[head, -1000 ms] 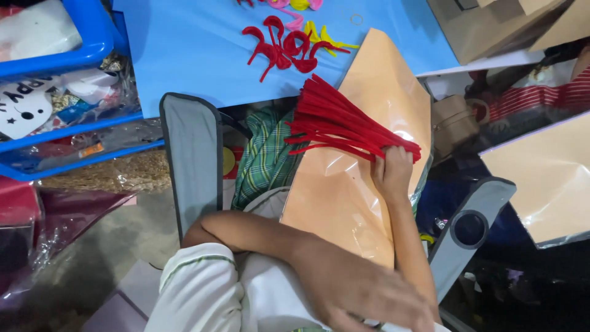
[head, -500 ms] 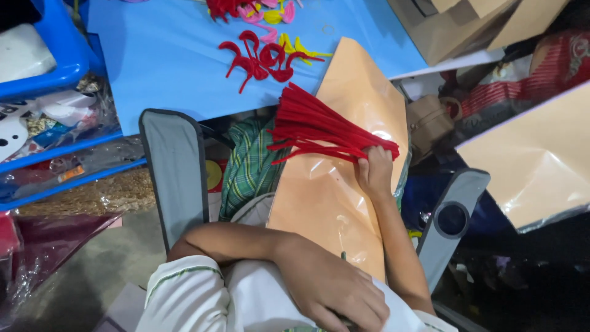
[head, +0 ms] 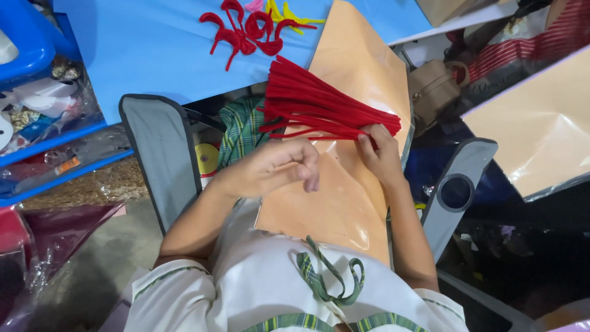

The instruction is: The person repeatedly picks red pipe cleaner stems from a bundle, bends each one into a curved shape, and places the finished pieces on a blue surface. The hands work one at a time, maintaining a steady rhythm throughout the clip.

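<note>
My right hand [head: 380,152] grips one end of a bundle of red pipe cleaners [head: 313,104], which fans out to the upper left over a glossy orange sheet [head: 344,184] lying on my lap. My left hand [head: 276,166] hovers above the orange sheet just left of the bundle, fingers loosely curled and holding nothing. Bent red pipe-cleaner shapes [head: 243,31] lie on a blue sheet [head: 153,55] further away, with yellow ones [head: 295,12] beside them.
Grey chair armrests stand at my left [head: 153,154] and right [head: 461,184]. Blue plastic bins [head: 37,92] with packets sit at far left. A tan bag [head: 436,86] and another orange sheet [head: 534,129] lie at right.
My left hand rose from low near my chest to beside the red bundle. The view shifted so that the bundle and sheet sit higher and more centred.
</note>
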